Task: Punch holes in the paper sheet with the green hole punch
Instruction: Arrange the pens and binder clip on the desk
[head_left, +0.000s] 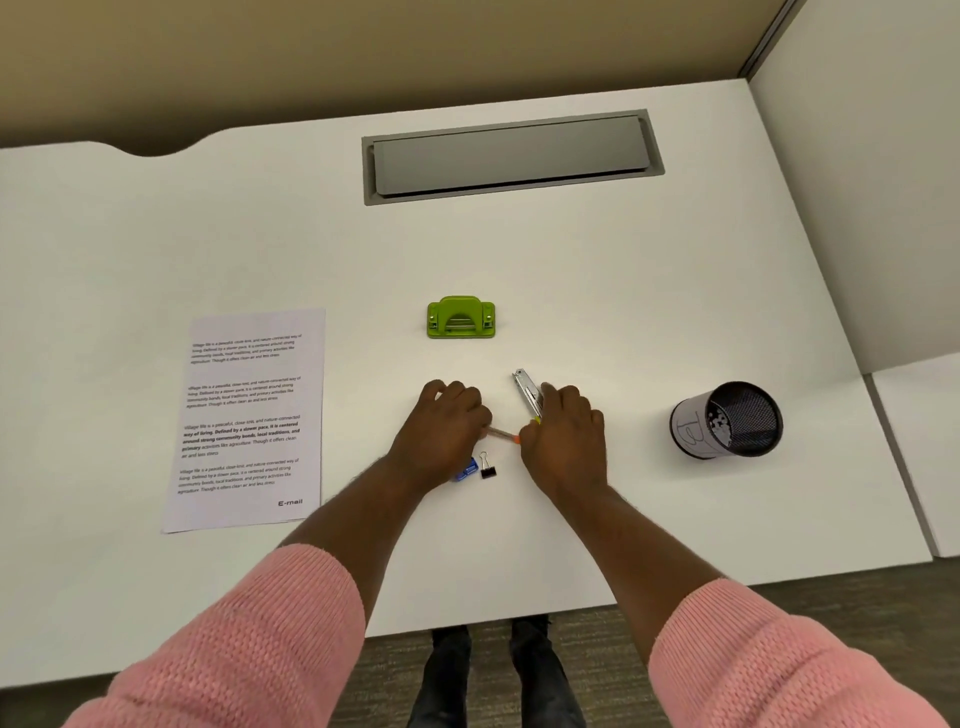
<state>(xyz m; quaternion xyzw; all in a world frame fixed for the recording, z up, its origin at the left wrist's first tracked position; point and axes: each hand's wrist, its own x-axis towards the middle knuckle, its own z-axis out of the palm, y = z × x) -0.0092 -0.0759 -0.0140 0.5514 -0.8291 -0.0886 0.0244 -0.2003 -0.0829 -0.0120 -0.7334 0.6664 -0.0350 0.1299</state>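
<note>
Clearing clutter, punching not begun | left hand (447, 423) curled over a pencil (503, 434), grip unclear | right hand (563, 434) closed on a stapler (527, 392) | green hole punch (461, 318) beyond, untouched | paper sheet (247, 421) far left | next: free hands, fetch sheet.

A white desk (623, 291) is filling most of the frame, with a grey cable hatch (512, 156) set in at upper centre. The green hole punch (461, 317) is sitting at centre, the printed paper sheet (249, 415) lying flat at left. A black mesh cup (727, 420) is standing at right. A black binder clip (487, 466) and a blue clip (465, 470) are lying at lower centre.
</note>
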